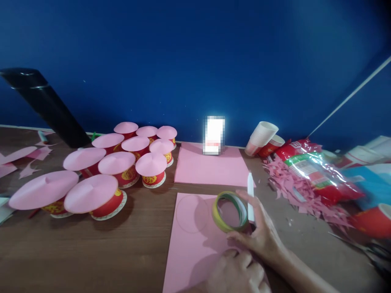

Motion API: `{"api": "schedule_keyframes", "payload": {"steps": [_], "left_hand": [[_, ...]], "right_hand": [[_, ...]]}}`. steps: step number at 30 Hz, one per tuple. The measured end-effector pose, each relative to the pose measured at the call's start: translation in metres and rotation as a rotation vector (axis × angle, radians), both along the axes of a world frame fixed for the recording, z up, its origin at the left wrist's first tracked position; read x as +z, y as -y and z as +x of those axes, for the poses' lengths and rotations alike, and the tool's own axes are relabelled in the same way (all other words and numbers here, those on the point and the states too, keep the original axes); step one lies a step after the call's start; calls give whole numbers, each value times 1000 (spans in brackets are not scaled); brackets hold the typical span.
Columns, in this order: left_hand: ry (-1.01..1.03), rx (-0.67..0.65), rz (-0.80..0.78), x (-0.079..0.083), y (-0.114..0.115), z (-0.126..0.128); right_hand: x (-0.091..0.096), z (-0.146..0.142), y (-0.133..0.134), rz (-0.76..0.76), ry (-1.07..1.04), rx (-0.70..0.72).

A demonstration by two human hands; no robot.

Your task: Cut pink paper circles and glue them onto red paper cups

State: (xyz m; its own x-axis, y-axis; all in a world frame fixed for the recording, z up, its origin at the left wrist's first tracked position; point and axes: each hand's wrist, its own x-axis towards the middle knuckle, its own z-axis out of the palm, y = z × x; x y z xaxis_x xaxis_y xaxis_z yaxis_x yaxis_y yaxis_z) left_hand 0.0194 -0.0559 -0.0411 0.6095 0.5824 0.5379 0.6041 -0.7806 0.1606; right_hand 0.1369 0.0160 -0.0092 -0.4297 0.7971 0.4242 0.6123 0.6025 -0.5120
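Tape roll: a green-yellow roll of tape (217, 215) is seen right of centre in the lower half of the frame, laid flat on a pink sheet (186, 252).
Right hand: the roll is gripped at its right side by the right hand (259, 232), with the thumb set at the near edge and a finger at the far edge.
Left hand: the left hand (235, 272) is curled closed at the bottom centre, over the sheet; whether anything is held inside cannot be told.
Circle: a faint round outline (192, 213) is marked on the sheet, left of the roll.
White pen: a white pen (250, 195) is seen just beside the roll, by the right hand; whether it is held cannot be told.
Cone-topped cups: 11 red cups capped with pink cones (151, 165) are grouped on the tabletop (91, 256), left of centre.
Scraps: pink paper scraps (301, 191) are heaped at right, partly covered by a shiny packet (320, 171).
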Motion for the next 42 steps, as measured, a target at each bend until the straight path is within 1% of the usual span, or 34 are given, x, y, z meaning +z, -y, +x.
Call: {"api": "schedule_keyframes", "payload": {"steps": [3,6,8,10,12,14,17,22,24,29,32,38,42], "left_hand": [[-8,1,64,-3,1,1],[17,29,110,-5,2,2],[33,34,120,-5,2,1],[22,25,119,-2,2,1],[2,27,92,3,2,0],[0,46,50,9,3,-1],[-18,74,4,12,5,-2],[-72,160,34,3,8,-1],[-101,189,29,2,9,-1],[-265,186,-50,13,13,-3],[-317,215,-117,19,17,-1],[-297,260,-218,30,23,-1],[-307,230,-291,41,27,-8]], "right_hand": [[3,4,1,-57,-53,31],[7,8,-1,-69,-227,31],[9,10,-5,-36,-348,-27],[8,11,-11,-19,-433,-114],[7,12,-16,-25,-487,-200],[5,13,-20,-21,-518,-243],[6,15,-23,11,-523,-229],[9,19,-23,42,-491,-163],[10,19,-23,49,-484,-155],[12,19,-22,67,-464,-146],[13,18,-22,59,-469,-139],[12,19,-22,38,-489,-130],[11,21,-23,30,-494,-131]]}}
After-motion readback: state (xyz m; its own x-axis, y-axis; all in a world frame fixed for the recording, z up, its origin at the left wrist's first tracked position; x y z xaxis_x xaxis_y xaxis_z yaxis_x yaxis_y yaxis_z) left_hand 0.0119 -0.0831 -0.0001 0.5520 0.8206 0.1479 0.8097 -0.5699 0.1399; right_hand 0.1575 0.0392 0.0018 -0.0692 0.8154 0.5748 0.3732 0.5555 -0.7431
